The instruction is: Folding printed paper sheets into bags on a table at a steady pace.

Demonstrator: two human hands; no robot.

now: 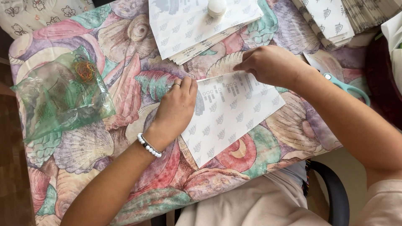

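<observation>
**Two hands press a patterned paper sheet flat on a shell-print table**

Seen from the head camera, a white paper sheet (pixel 234 115) lies on a table (pixel 125 83) covered in a pastel seashell print. The left hand (pixel 178 104) rests fingers-together on the sheet's left edge, pressing down. The right hand (pixel 268 65) sits at the upper corner, fingers curled close together on the paper; whether they pinch a fold is hard to tell. The sheet is rectangular, dotted with small grey leaf marks and a block of print. Its long axis runs diagonally, from lower left toward the upper right. Just beyond the right wrist lie teal-handled scissors (pixel 347 88). A stack of matching sheets (pixel 188 29) sits above.
</observation>
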